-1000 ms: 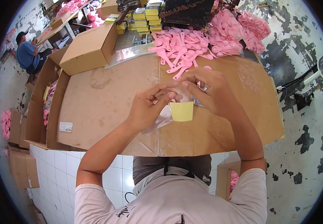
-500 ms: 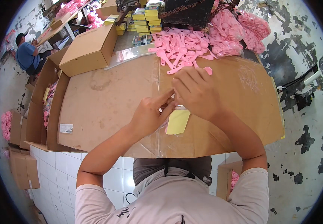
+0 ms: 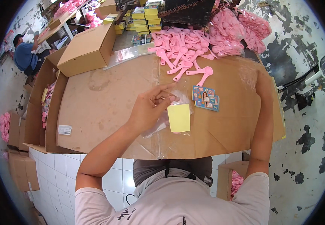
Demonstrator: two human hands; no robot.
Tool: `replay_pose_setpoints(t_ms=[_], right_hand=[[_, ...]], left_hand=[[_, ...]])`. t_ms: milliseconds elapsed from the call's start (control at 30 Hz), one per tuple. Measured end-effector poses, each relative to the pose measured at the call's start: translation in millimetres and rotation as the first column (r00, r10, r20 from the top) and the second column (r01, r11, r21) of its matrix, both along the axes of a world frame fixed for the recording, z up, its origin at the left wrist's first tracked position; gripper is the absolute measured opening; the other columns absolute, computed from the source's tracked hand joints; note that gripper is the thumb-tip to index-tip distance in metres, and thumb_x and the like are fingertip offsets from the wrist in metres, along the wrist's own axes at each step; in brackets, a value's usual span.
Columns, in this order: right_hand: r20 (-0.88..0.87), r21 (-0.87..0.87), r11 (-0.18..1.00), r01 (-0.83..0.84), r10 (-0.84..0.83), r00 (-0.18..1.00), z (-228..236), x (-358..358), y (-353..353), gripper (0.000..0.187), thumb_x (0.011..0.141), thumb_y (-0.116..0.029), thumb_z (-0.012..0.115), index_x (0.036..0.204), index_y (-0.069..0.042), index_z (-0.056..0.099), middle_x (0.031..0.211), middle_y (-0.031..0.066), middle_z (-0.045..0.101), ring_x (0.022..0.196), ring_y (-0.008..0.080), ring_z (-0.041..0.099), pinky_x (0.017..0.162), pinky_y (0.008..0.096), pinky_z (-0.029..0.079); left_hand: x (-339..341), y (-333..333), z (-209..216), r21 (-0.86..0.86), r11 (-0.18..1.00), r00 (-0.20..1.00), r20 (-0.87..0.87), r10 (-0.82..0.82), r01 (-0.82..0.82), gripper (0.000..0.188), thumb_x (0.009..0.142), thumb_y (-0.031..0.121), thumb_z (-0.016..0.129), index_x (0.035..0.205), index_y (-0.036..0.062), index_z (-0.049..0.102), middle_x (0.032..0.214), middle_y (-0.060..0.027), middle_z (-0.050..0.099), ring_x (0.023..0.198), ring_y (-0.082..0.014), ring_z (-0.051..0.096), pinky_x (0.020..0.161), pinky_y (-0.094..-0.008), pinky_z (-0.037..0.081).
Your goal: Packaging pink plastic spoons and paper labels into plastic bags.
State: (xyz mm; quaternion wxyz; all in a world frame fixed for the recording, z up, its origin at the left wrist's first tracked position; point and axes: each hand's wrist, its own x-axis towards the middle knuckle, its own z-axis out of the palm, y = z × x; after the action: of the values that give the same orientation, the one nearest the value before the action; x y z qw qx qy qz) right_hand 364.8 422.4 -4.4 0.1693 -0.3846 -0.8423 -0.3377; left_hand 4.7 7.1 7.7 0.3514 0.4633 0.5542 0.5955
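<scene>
My left hand (image 3: 149, 107) is in the middle of the cardboard-covered table, its thumb and fingertips pinched on the top of a clear plastic bag (image 3: 183, 97). A yellow card (image 3: 179, 118) shows in that bag, with a bit of pink at its lower end. My right hand (image 3: 261, 77) is out at the table's right side, beside a patch of clear plastic film (image 3: 249, 76); its fingers cannot be made out. Between the hands lie small blue printed cards (image 3: 206, 98). Just beyond them are loose pink measuring spoons (image 3: 203, 74), spilling from a larger pile (image 3: 181, 47).
At the back left stands a closed cardboard box (image 3: 87, 47), with flat clear sleeves (image 3: 132, 54) beside it. Stacks of yellow-edged cards (image 3: 145, 17) and bagged pink spoons (image 3: 228, 32) line the back. An open carton (image 3: 51, 108) borders the left edge. A person (image 3: 25, 54) sits far left.
My right hand has left the bag and swung to the table's right side, uncovering the blue cards and nearer spoons. My left hand stays at the bag, and the yellow card sits slightly higher.
</scene>
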Motion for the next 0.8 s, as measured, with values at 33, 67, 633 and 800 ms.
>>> replay_pose_setpoints(t_ms=[33,67,633,800], right_hand=[[-0.001,-0.011,1.000,-0.009,0.009,1.000,-6,-8,-4,0.032,0.096,-0.002,0.051,0.128,-0.001,0.056,0.095,0.0163,0.067,0.091,0.0358,0.067,0.083,0.0449,0.054],[-0.226,-0.107,0.992,-0.074,0.048,0.973,-7,-21,-17,0.037,0.094,-0.001,0.051,0.131,-0.002,0.056,0.106,0.0202,0.066,0.103,0.0404,0.062,0.092,0.0480,0.050],[-0.789,-0.523,-0.464,-0.715,-0.052,0.612,29,-199,-265,0.027,0.097,-0.009,0.067,0.123,0.001,0.062,0.103,0.0059,0.067,0.090,0.0099,0.064,0.077,0.0263,0.052],[-0.828,-0.484,-0.465,-0.742,-0.031,0.560,24,-197,-255,0.022,0.099,-0.007,0.065,0.119,0.001,0.063,0.101,0.0041,0.067,0.091,0.0088,0.064,0.077,0.0250,0.053]], left_hand=[[-2,-3,-4,-0.011,1.000,1.000,-0.001,0.009,-0.009,0.038,0.102,0.010,0.062,0.138,-0.0002,0.057,0.102,-0.0098,0.076,0.087,-0.0071,0.066,0.078,-0.0245,0.053],[-5,-8,-6,-0.018,0.999,1.000,-0.001,0.028,-0.028,0.038,0.102,0.010,0.062,0.138,-0.0003,0.057,0.102,-0.0100,0.076,0.088,-0.0075,0.066,0.078,-0.0249,0.054],[-8,-4,-9,0.079,0.990,0.992,0.054,0.113,-0.117,0.036,0.102,0.011,0.062,0.136,-0.0020,0.057,0.106,-0.0114,0.075,0.092,-0.0106,0.068,0.073,-0.0243,0.055],[-11,-4,-5,-0.012,1.000,0.941,0.339,-0.004,0.009,0.036,0.102,0.016,0.063,0.133,-0.0014,0.060,0.106,-0.0097,0.074,0.091,-0.0109,0.069,0.076,-0.0252,0.056]])
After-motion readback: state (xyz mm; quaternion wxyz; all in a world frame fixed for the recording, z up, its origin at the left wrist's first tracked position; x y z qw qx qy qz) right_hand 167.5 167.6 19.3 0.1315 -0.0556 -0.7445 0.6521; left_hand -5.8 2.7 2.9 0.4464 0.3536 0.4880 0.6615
